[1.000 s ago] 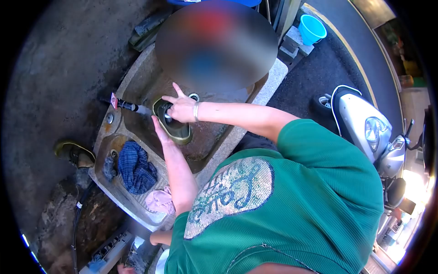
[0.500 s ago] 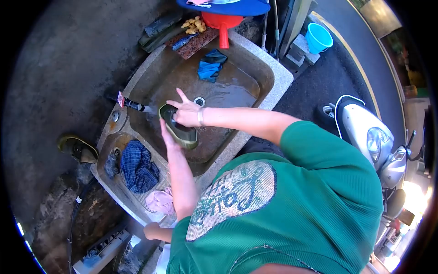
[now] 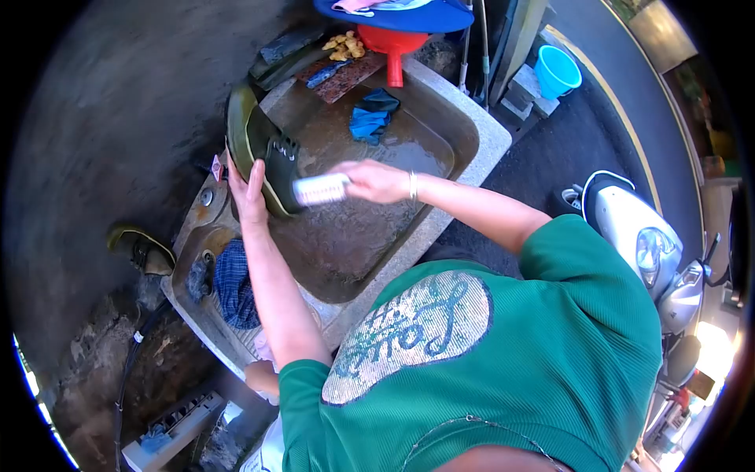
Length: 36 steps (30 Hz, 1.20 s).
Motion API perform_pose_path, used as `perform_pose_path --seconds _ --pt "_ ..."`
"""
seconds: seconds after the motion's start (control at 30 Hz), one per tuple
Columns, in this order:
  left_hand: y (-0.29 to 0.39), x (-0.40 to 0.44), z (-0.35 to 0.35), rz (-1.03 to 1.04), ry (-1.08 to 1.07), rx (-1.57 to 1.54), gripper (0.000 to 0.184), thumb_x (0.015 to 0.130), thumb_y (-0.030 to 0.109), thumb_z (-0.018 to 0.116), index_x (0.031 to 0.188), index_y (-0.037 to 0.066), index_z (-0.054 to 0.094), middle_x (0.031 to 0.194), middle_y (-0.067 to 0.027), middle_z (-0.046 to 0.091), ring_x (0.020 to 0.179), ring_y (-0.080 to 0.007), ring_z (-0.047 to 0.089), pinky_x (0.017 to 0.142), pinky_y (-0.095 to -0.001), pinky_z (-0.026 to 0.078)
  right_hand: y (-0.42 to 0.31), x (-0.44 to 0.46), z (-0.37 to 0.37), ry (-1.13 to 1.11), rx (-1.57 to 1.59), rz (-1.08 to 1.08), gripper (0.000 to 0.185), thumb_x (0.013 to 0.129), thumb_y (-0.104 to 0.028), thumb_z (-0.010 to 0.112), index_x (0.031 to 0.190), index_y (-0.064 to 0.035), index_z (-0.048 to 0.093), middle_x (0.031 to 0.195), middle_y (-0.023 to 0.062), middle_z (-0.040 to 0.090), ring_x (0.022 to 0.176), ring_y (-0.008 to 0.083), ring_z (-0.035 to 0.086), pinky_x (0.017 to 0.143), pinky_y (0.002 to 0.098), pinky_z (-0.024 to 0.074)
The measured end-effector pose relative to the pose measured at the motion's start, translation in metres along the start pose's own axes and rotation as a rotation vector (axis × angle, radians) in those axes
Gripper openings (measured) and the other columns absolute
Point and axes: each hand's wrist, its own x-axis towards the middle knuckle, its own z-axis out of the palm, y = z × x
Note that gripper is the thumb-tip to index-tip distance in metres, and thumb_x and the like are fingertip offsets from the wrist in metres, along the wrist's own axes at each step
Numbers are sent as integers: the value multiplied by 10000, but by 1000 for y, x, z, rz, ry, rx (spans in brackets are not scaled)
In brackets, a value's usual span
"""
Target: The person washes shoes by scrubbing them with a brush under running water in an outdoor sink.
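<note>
My left hand [image 3: 250, 197] grips a dark green lace-up shoe [image 3: 263, 149] by its sole edge, raised over the left side of the stone sink [image 3: 491, 134]. The laces face right. My right hand [image 3: 377, 182] is closed on a white scrub brush [image 3: 321, 189], blurred by motion, just right of the shoe. A blue cloth [image 3: 373, 116] lies in the shallow water at the back of the basin. The faucet [image 3: 217, 168] is mostly hidden behind the shoe and my left hand.
A matching shoe [image 3: 143, 248] rests beyond the sink's left edge. The side basin holds a plaid cloth [image 3: 234, 287]. A red dipper [image 3: 395, 55] is at the back, a cyan bucket [image 3: 557, 71] at upper right, and a scooter [image 3: 637, 228] at right.
The shoe has been lifted up and left and turned so its laces show. My right hand has come out of the shoe and moved right, and the brush now shows in it.
</note>
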Motion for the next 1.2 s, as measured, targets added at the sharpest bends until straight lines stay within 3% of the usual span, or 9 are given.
perform_pose_path --seconds 0.17,0.37,0.5,0.57,0.67,0.77,0.83,0.97,1.2 --pt "53 25 28 265 -214 658 796 629 119 772 1340 82 416 1348 -107 444 1232 -250 431 1031 -363 329 6 32 -9 98 275 44 333 896 -240 512 1137 -13 551 930 116 645 864 203 595 808 326 455" --pt "44 15 25 191 -213 505 782 678 110 723 1372 74 364 1363 -121 424 1246 -243 412 1036 -355 311 19 14 17 165 1295 156 407 931 -246 502 1282 -45 456 1238 52 525 1109 166 516 948 340 427" --pt "-6 2 -6 179 63 170 730 788 306 657 1378 40 317 1353 -127 412 1197 -242 442 1001 -349 352 -26 12 16 179 571 200 302 912 -178 501 1159 -14 560 1025 59 644 959 182 602 880 334 451" --pt "-16 -5 -9 -4 149 -553 684 825 475 578 1325 50 386 1267 -131 489 1140 -274 489 989 -391 378 -53 13 25 308 -132 -132 315 839 -137 538 1129 -18 573 1025 109 641 987 237 600 928 385 420" --pt "-26 -17 4 -65 330 -831 826 803 687 407 1346 67 357 1283 -147 477 1160 -294 477 1015 -442 358 -75 34 24 279 -765 -367 337 749 -119 551 1070 -18 570 1127 105 588 1070 186 550 1023 401 328" --pt "-40 -35 12 -153 132 -944 838 792 713 390 1353 90 360 1313 -148 456 1203 -293 444 1038 -436 333 -73 65 20 209 -953 -339 251 747 -133 541 966 -21 590 1029 97 624 973 175 585 1008 410 342" --pt "-41 -37 26 -241 509 -603 882 754 740 416 1352 93 370 1321 -157 449 1217 -304 430 1052 -444 319 -53 79 26 344 -904 -388 170 724 -129 534 846 -34 603 778 65 635 820 180 620 1019 428 334" --pt "-56 -40 -17 -256 216 -909 947 762 734 406 1373 18 295 1324 -224 417 1192 -352 436 1048 -440 327 -78 42 22 123 -833 -555 154 692 -154 538 712 -20 610 685 135 643 686 215 643 1070 479 259" --pt "-33 -37 28 -547 418 -675 791 848 702 232 1364 115 362 1337 -101 442 1201 -274 450 1009 -427 367 -64 85 4 108 -1141 -581 133 693 -123 514 654 -24 593 603 98 613 623 200 631 1101 457 218"
